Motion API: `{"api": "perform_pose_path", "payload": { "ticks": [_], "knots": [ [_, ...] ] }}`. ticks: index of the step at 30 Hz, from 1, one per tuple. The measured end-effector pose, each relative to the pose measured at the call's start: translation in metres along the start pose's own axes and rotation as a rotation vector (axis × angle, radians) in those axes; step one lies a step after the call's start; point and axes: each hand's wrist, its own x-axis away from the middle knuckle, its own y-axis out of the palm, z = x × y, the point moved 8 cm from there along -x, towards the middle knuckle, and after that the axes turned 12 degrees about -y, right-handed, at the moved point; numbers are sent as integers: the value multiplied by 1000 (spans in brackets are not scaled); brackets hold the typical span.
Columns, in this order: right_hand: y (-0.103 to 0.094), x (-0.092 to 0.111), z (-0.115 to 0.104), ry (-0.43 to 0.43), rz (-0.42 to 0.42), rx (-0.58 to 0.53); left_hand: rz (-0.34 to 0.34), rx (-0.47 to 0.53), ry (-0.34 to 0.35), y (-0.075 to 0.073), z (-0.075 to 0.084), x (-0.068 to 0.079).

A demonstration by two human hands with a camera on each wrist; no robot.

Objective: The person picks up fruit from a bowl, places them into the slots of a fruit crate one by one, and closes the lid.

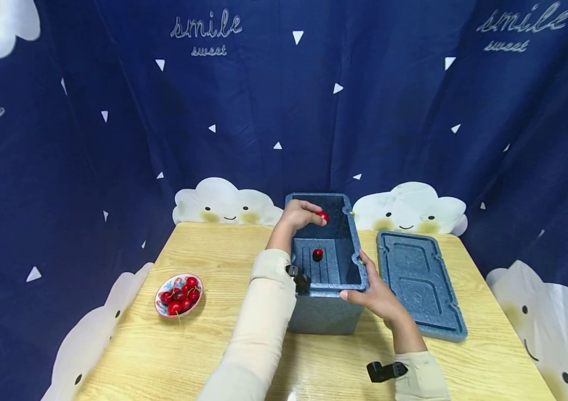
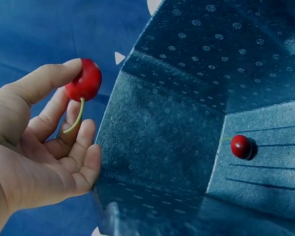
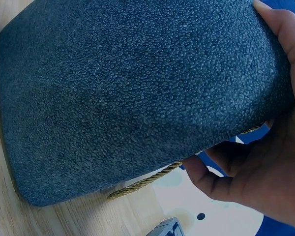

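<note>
My left hand (image 1: 302,216) pinches a red cherry (image 2: 84,81) between thumb and fingers, its pale green stem hanging down. In the head view that hand is over the far part of a blue foam box (image 1: 325,314). A second cherry (image 1: 318,254) lies on the ribbed floor inside the box. At the near right corner my right hand (image 1: 376,292) grips the rim, thumb on the near side and fingers along the right wall. The right wrist view shows the box's textured outer wall (image 3: 137,98) filling most of the picture.
A small patterned bowl (image 1: 160,309) of several cherries (image 1: 181,295) stands on the wooden table (image 1: 228,262) at the left. To the right of the box lies its flat blue lid (image 1: 416,278). A gold cord (image 3: 147,183) runs along the box's side. Behind hangs a dark blue curtain (image 1: 243,100).
</note>
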Motion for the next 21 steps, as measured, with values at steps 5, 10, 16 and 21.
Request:
{"api": "perform_pose_path", "payload": {
  "ticks": [5, 10, 16, 21],
  "knots": [
    [0, 1, 0, 5, -5, 9, 1, 20, -5, -1, -1, 1],
    [0, -1, 0, 1, -4, 9, 1, 5, -6, -3, -1, 3],
    [-1, 0, 0, -4, 0, 29, 6, -27, -9, -2, 1, 7],
    [-1, 1, 2, -8, 1, 26, 14, -43, -14, -3, 0, 9]
  ]
}}
